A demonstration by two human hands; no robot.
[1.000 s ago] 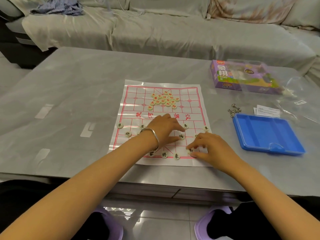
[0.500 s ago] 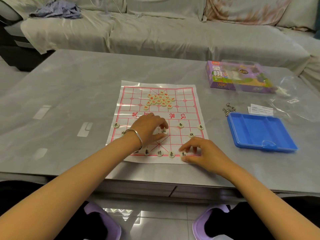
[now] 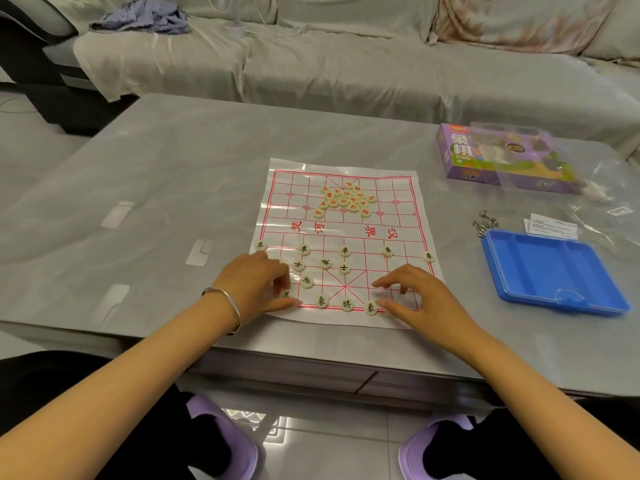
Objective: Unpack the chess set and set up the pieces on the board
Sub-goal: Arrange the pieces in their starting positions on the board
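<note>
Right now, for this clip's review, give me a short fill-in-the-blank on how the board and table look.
1. The pile of unplaced pieces carries ____ lettering.
2. The bracelet is on the ____ wrist.
3. The open tray right of the board is ____ in colour.
4. The purple box lies on the table at the far ____ of the board.

Missing words: red; left; blue; right
</note>
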